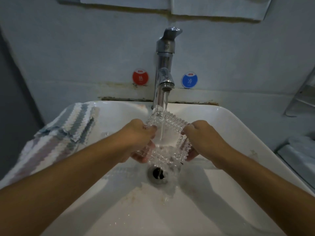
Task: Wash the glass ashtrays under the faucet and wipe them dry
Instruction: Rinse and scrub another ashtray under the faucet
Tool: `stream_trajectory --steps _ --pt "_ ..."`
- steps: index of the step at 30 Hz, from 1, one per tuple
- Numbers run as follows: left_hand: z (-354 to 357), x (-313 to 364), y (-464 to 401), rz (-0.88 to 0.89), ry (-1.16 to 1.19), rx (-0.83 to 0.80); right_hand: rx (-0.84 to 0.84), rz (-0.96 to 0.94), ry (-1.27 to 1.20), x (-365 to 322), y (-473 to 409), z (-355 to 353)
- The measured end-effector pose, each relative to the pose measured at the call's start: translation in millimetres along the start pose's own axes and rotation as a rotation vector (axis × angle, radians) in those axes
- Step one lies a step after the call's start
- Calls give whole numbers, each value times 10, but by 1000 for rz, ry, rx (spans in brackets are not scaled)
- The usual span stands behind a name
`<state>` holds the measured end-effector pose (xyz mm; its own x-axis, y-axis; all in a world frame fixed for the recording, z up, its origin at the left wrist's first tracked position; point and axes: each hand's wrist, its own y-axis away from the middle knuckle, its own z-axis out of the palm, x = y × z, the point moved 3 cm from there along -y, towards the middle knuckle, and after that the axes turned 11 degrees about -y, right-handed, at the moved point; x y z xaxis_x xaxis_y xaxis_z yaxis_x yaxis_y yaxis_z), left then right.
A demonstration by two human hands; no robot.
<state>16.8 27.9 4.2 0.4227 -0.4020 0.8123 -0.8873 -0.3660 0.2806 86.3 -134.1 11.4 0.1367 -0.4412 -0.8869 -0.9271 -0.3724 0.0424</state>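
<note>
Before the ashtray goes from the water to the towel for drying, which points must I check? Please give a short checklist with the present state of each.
1. Both hands hold the ashtray: ok, left hand and right hand grip opposite edges.
2. Water hits the ashtray: ok, the faucet stream lands inside it.
3. Ashtray rinsed clean: cannot tell.
4. Towel within reach: ok, it lies over the sink rim on the left.
5. Faucet turned off: not ok, running.

The ashtray [167,133] is held over the sink [238,133], under the faucet [164,65]. A towel [68,132] is laid on the left rim.
</note>
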Motion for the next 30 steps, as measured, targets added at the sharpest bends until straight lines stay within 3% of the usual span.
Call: stream_trajectory --steps 6,10,13,18,25,30 --pt "6 8 -25 28 146 142 5 -1 -121 23 35 56" --pt "-14 5 -25 15 187 189 -227 173 -392 26 57 162" --pt "-11 -11 -31 1 167 162 -333 201 -477 36 51 189" --pt "25 9 -33 19 119 71 -240 219 -534 100 9 171" --pt "170 -23 46 5 105 -21 -82 117 -278 197 -50 241" --pt "183 -39 39 -19 85 -65 -84 109 -251 159 -8 224"
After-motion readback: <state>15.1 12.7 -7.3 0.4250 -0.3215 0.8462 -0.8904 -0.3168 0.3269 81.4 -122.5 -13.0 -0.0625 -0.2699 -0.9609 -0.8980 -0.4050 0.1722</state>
